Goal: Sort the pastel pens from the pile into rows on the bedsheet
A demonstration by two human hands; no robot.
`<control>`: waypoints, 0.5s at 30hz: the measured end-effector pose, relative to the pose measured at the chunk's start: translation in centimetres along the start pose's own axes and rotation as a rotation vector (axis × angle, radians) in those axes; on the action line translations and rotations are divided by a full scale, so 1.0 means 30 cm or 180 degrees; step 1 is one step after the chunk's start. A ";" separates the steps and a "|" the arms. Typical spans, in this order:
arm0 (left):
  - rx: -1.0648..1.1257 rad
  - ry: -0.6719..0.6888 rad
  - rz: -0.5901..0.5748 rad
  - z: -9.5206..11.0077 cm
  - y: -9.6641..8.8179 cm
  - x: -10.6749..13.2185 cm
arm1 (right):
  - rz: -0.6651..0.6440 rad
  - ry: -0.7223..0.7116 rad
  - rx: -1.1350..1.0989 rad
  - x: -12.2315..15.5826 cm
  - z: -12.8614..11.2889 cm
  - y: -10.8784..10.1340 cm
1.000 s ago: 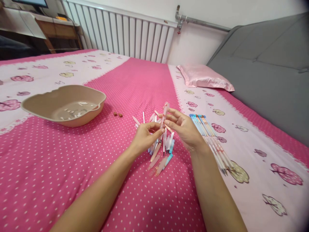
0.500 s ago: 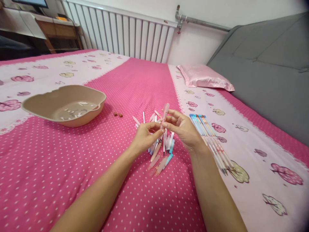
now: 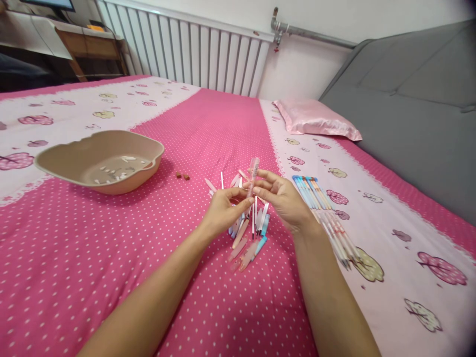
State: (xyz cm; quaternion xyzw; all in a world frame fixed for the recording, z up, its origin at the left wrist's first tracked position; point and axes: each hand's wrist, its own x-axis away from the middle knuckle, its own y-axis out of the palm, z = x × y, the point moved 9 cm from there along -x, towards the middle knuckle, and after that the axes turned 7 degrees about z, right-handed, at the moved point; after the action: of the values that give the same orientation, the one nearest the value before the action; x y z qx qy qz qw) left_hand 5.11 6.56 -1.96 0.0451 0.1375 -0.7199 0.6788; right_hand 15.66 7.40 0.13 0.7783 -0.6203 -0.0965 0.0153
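Note:
A translucent pink pen barrel (image 3: 254,167) stands nearly upright between my hands, with a small printed label showing on its side. My left hand (image 3: 226,207) pinches its lower end between thumb and fingers. The thumb and fingers of my right hand (image 3: 285,199) close round its middle from the other side. Beneath them lies a loose pile of pen parts: a peach barrel (image 3: 241,235), pink pieces (image 3: 237,250), light blue pieces (image 3: 259,247) and white refills (image 3: 253,224) with dark tips. My hands hide part of the pile.
Pens with blue and peach ends (image 3: 311,192) lie in a row on the right. Leftward sits a tan basin (image 3: 130,185) with small white pieces inside, near two brown blocks (image 3: 182,176). A pink pillow (image 3: 316,119) rests by the grey headboard (image 3: 405,84).
The pen barrel has turned a little in my fingers, so its printed label now shows. My right fingers have shifted slightly on it; the pile looks the same.

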 end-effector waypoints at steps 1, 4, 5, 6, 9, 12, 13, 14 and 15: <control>-0.0001 0.0010 0.0003 0.000 -0.001 0.000 | 0.0015 0.0000 0.0012 0.000 0.000 -0.001; 0.0002 0.0041 -0.0016 0.000 0.000 -0.001 | 0.0051 -0.0003 0.0056 0.000 -0.001 -0.002; 0.0004 0.0049 -0.0026 0.000 0.001 0.000 | 0.0077 -0.0007 0.0064 0.000 0.000 -0.004; 0.0008 0.0056 -0.0036 0.000 0.002 0.000 | 0.0109 -0.0009 0.0065 0.000 0.001 -0.006; 0.0022 0.0068 -0.0055 0.000 0.005 0.001 | 0.0213 0.0000 0.0054 -0.002 0.007 -0.014; 0.0053 0.0070 -0.0054 0.002 0.006 0.001 | 0.0286 -0.0024 0.0070 -0.005 0.006 -0.019; 0.0061 0.0073 -0.0052 0.003 0.006 0.001 | 0.0284 -0.0034 0.0076 -0.005 0.003 -0.018; 0.0064 0.0076 -0.0053 0.004 0.006 0.000 | 0.0260 -0.0037 0.0079 -0.004 0.000 -0.015; 0.0061 0.0077 -0.0058 0.005 0.007 0.001 | 0.0210 -0.0034 0.0079 -0.003 -0.004 -0.010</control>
State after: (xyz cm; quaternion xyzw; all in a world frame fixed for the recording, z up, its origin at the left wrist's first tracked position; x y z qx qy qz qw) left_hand 5.33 6.49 -1.85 0.0590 0.1392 -0.7267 0.6701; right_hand 15.95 7.55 0.20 0.7570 -0.6468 -0.0923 0.0055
